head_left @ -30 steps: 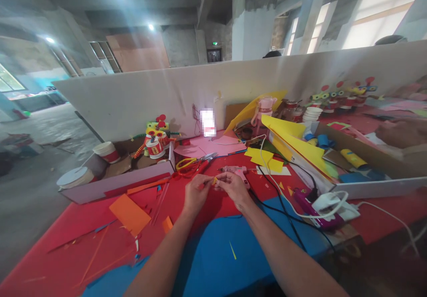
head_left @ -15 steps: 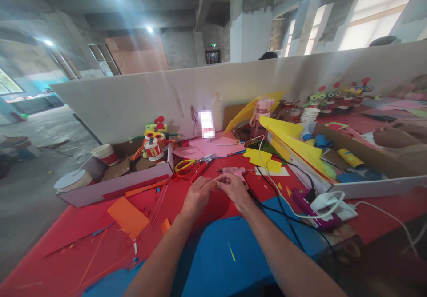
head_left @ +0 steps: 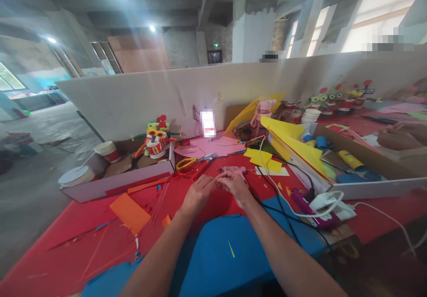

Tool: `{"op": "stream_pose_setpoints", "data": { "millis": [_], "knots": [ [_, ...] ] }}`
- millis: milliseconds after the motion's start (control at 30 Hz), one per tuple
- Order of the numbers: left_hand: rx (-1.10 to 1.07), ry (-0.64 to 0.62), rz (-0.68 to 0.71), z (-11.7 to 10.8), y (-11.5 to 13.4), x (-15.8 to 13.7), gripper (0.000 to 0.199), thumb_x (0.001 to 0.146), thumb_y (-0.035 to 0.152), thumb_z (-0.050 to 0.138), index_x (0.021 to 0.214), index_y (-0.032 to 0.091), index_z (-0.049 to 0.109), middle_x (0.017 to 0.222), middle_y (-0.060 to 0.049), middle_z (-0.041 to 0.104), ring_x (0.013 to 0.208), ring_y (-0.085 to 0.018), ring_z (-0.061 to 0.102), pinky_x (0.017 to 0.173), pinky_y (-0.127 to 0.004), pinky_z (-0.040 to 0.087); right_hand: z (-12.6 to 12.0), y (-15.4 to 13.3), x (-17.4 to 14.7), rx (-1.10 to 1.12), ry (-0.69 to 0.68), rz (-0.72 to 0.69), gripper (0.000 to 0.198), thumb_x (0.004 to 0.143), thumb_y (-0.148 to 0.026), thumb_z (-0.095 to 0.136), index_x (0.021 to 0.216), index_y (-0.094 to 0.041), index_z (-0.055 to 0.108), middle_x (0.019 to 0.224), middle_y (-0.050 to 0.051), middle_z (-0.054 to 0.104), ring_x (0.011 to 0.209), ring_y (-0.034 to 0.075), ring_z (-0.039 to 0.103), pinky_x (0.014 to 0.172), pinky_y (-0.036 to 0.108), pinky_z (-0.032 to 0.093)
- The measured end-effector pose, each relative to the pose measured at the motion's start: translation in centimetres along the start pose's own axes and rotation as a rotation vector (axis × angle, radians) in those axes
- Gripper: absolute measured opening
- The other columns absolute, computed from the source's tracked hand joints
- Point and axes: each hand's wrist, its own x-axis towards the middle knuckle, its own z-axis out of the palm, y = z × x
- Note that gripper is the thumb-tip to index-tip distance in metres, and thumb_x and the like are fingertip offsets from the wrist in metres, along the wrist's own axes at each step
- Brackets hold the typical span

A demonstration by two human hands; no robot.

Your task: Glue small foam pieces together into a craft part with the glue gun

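My left hand (head_left: 199,193) and my right hand (head_left: 235,187) meet at the fingertips over the red tabletop. Both are closed in a pinch on a tiny yellow-orange piece (head_left: 216,180), mostly covered by the fingers; it looks like paper, but I cannot tell its shape. Just behind my right hand lies a pink glue gun (head_left: 233,170). Scissors with yellow handles (head_left: 187,163) and a pair with red handles (head_left: 201,170) rest beyond my left hand. Blue sheet material (head_left: 230,239) spreads beneath my forearms, with a thin yellow sliver (head_left: 231,248) on it.
At left, a box (head_left: 116,183) holds paper cups and a cup figure (head_left: 155,146). Another box (head_left: 376,188) with coloured rolls stands at right, beside a purple power strip (head_left: 316,210) and trailing cables. Orange paper (head_left: 130,212) lies left. A co-worker's hands (head_left: 400,134) show far right.
My hands keep their pinch on the small piece at nearly the same spot. The whole view has shifted slightly; the co-worker's hands at far right have moved a little.
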Motion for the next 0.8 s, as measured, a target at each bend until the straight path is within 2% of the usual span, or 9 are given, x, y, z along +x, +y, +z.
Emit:
{"op": "stream_pose_setpoints", "data": {
  "millis": [167,300,433,533,633,700,800],
  "knots": [
    [-0.015,-0.063,0.021,-0.2,0.7,0.4,0.024,0.091,0.025,0.050,0.100,0.019,0.071,0.093,-0.014,0.070,0.087,-0.022,0.063,0.085,-0.038,0.051,-0.1,0.0,0.0,0.043,0.021,0.002,0.035,0.055,-0.044,0.082,0.063,-0.020,0.057,0.056,-0.003,0.062,0.053,0.013,0.058,0.059,0.029,0.052],
    [-0.009,-0.067,0.042,-0.2,0.3,0.4,0.027,0.091,0.022,0.049,0.110,0.021,0.069,0.105,-0.014,0.070,0.097,-0.024,0.064,0.091,-0.040,0.050,-0.2,-0.3,-0.1,0.107,0.002,0.002,0.036,0.050,-0.042,0.085,0.071,-0.020,0.066,0.067,-0.002,0.066,0.061,0.014,0.062,0.064,0.031,0.055],
    [-0.070,0.029,0.023,-0.1,-0.2,0.2,0.032,0.089,0.017,0.048,0.110,0.024,0.070,0.112,-0.011,0.069,0.107,-0.023,0.061,0.099,-0.040,0.046,-0.2,-0.6,-0.2,0.157,-0.017,-0.035,0.040,0.048,-0.041,0.086,0.075,-0.017,0.069,0.073,-0.001,0.069,0.069,0.014,0.065,0.072,0.031,0.056],
    [-0.149,0.197,-0.067,0.0,0.0,0.2,0.029,0.086,0.019,0.052,0.108,0.024,0.070,0.113,-0.009,0.069,0.108,-0.023,0.061,0.099,-0.039,0.044,-0.1,-0.5,-0.1,0.171,0.020,-0.067,0.041,0.048,-0.041,0.086,0.076,-0.017,0.068,0.070,0.000,0.070,0.065,0.014,0.066,0.074,0.032,0.055],
    [-0.241,0.332,-0.275,0.2,0.3,0.3,0.022,0.086,0.028,0.055,0.102,0.022,0.069,0.097,-0.007,0.071,0.093,-0.020,0.064,0.088,-0.033,0.048,0.1,-0.2,-0.1,0.156,0.026,-0.105,0.040,0.050,-0.041,0.085,0.077,-0.017,0.067,0.068,0.000,0.070,0.065,0.015,0.067,0.076,0.035,0.056],
    [-0.339,0.300,-0.385,0.5,0.4,0.4,0.022,0.087,0.035,0.053,0.092,0.020,0.068,0.081,-0.004,0.068,0.076,-0.017,0.063,0.074,-0.028,0.049,0.5,0.0,-0.1,0.139,0.033,-0.143,0.039,0.051,-0.042,0.085,0.074,-0.017,0.067,0.067,0.000,0.069,0.064,0.016,0.068,0.076,0.036,0.056],
    [-0.470,0.232,-0.454,1.2,0.4,0.5,0.025,0.082,0.042,0.059,0.080,0.018,0.063,0.066,0.001,0.058,0.061,-0.013,0.054,0.059,-0.023,0.044,1.2,0.3,-0.3,0.113,0.037,-0.190,0.035,0.053,-0.042,0.083,0.072,-0.018,0.068,0.067,0.000,0.070,0.064,0.018,0.067,0.075,0.037,0.057]
  ]
}}
